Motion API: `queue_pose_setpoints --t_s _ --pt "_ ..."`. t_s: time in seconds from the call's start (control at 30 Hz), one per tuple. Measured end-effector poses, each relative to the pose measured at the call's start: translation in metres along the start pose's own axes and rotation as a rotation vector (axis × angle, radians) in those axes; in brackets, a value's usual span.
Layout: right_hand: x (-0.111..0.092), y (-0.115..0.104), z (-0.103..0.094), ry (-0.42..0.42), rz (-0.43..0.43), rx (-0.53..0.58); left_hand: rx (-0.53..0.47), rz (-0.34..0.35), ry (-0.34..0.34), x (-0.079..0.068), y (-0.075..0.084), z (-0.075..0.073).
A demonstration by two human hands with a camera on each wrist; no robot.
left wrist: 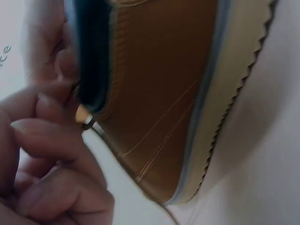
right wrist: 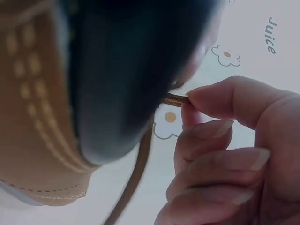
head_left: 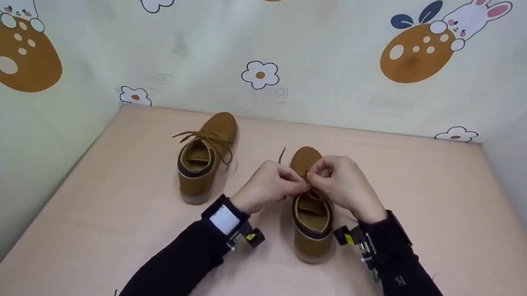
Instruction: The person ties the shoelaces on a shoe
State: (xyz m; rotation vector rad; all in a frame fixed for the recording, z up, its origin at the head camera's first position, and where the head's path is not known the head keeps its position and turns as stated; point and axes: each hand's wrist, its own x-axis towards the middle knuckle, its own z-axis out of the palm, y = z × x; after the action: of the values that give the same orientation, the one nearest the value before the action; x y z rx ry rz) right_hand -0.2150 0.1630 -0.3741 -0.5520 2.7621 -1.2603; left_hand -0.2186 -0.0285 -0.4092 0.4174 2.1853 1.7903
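Note:
A brown lace-up shoe [head_left: 311,244] stands on the table, toe pointing away, between two bare hands. My left hand [head_left: 271,183] is over its lacing, thumb and forefinger pinching the shoelace close to the knot area. From the other side my right hand [head_left: 345,182] pinches a brown shoelace [right wrist: 175,100] between thumb and forefinger, its other fingers curled. A strand of lace [left wrist: 111,149] hangs down along the shoe's side in the left wrist view, and a loose lace end [head_left: 282,155] sticks up left of the toe. The hands hide most of the lacing.
A matching brown shoe [head_left: 194,187], its lace tied in a bow [head_left: 204,136], stands to the left on the pale pink tabletop [head_left: 83,226]. Behind rises a white cloth backdrop [head_left: 330,50] printed with rabbits and flowers. Both wrists carry strapped-on cameras.

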Motion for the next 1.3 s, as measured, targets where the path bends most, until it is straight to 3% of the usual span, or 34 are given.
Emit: queue_pose_setpoints --t_s 0.17,0.3,0.57,0.8,0.93,1.13,1.3 --pt "-0.001 0.000 -0.002 -0.012 -0.030 -0.025 0.063 0.009 0.056 -0.001 0.002 -0.004" --pt "-0.002 0.000 -0.003 -0.032 -0.066 -0.041 0.014 -0.047 0.103 -0.002 0.006 -0.009" --pt "-0.005 -0.002 -0.003 -0.045 -0.186 -0.141 -0.042 -0.134 0.024 -0.001 0.007 -0.007" --pt "-0.011 -0.006 -0.007 -0.081 -0.111 -0.303 -0.052 -0.166 0.014 -0.001 0.005 -0.007" --pt "-0.013 -0.007 -0.006 -0.138 -0.103 -0.382 -0.033 -0.143 0.050 0.000 0.003 -0.006" --pt "-0.019 -0.006 -0.025 -0.179 -0.179 -0.335 0.036 -0.050 0.087 0.000 0.002 -0.002" --pt "-0.018 0.001 -0.035 -0.108 -0.174 -0.273 0.143 0.000 0.106 -0.002 0.004 -0.002"
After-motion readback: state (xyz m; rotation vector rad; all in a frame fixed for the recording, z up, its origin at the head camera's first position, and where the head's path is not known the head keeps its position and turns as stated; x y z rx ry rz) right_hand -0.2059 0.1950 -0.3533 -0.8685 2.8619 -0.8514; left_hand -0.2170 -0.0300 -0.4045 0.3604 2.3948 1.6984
